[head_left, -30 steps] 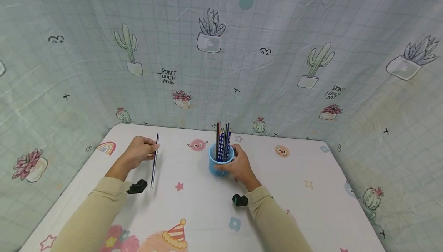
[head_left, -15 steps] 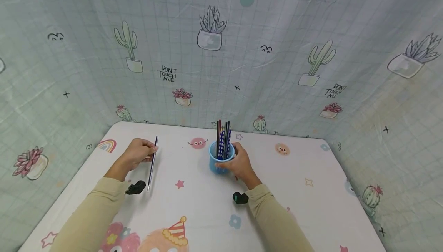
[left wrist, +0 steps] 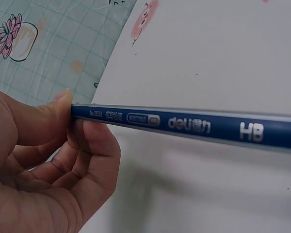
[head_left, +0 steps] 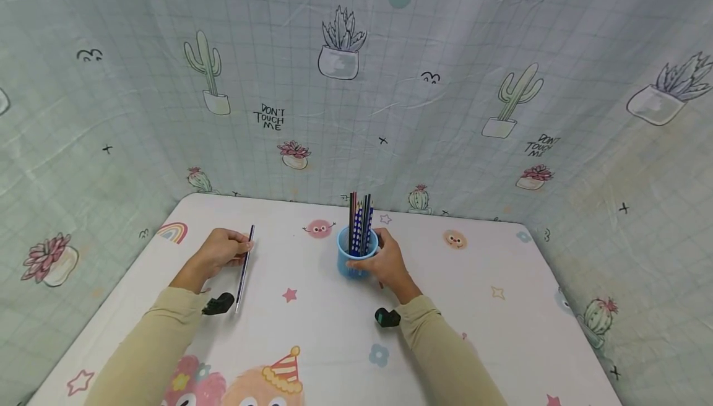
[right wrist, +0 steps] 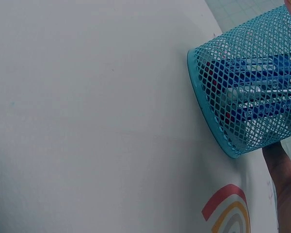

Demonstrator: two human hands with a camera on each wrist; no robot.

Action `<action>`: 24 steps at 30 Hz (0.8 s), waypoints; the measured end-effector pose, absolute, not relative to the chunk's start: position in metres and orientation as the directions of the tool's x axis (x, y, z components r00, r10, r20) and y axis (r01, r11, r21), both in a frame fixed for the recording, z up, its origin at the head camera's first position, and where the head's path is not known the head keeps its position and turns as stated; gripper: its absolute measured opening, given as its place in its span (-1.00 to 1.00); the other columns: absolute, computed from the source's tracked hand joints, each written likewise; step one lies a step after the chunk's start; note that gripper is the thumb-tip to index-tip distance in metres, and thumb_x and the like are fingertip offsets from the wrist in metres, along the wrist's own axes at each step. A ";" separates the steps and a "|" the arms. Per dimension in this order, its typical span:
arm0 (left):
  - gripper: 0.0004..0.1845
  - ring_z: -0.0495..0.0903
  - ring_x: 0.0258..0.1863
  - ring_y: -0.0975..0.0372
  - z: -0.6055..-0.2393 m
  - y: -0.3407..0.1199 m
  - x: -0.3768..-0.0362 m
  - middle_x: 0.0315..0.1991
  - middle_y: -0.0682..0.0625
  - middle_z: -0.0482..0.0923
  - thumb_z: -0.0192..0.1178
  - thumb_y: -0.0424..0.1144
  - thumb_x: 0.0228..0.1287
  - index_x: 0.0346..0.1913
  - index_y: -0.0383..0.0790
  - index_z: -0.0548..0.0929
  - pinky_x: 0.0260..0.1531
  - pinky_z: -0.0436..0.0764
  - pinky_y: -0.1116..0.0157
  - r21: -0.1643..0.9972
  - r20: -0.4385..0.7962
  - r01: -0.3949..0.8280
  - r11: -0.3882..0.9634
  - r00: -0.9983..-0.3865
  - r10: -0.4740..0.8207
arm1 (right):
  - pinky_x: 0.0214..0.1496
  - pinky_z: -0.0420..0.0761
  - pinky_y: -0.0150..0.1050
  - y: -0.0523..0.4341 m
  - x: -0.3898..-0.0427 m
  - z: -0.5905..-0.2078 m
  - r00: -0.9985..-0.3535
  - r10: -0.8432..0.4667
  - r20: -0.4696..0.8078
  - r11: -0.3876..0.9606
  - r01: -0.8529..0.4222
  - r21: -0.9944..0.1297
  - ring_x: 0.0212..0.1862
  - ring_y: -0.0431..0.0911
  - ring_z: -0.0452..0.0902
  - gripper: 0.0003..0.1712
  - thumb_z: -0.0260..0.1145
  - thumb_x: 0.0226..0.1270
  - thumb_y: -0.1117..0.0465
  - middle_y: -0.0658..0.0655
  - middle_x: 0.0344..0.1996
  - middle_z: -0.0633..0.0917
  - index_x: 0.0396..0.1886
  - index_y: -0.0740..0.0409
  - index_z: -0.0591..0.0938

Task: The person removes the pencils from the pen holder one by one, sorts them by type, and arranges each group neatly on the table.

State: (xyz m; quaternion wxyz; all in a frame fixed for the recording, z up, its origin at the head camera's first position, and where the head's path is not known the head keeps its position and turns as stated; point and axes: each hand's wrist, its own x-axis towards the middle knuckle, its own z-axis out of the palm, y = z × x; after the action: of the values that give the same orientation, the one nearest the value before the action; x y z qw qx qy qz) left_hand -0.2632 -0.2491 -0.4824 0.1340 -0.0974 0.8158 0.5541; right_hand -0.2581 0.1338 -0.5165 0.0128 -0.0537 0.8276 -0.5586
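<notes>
Blue pencil [left wrist: 184,125] is pinched near one end by the left hand [head_left: 220,252], low over the counter [head_left: 501,332] toward its left edge, bare surface between. Right hand's [head_left: 384,263] fingers [head_left: 362,263] curl round the upright blue mesh cup [right wrist: 247,82], which holds several pencils [head_left: 359,223].

blue mesh pen cup [right wrist: 252,77], glossy pencil [left wrist: 194,126]

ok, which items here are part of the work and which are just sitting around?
In use:
left hand pinching pencil
right hand holding mesh cup of pencils

Just there:
printed table cover
cactus backdrop
</notes>
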 end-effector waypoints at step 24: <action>-0.71 0.64 -0.49 0.33 -0.501 -0.257 -0.263 -0.38 0.01 0.60 0.36 -0.42 0.35 0.03 -0.53 0.60 -0.40 0.78 0.37 0.872 -0.413 -0.405 0.274 -0.910 -0.032 | 0.51 0.45 0.20 0.133 -0.258 -0.520 -0.993 -0.100 0.056 0.363 -0.089 -0.927 0.45 0.18 0.49 0.00 0.80 -0.15 0.12 0.22 0.29 0.63 0.29 0.13 0.45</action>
State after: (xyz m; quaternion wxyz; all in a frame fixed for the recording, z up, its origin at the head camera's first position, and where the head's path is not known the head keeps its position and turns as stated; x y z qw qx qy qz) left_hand -0.2631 -0.2571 -0.5011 0.1592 -0.1398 0.7820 0.5861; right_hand -0.2581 0.1329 -0.5196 0.0051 -0.0572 0.8256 -0.5614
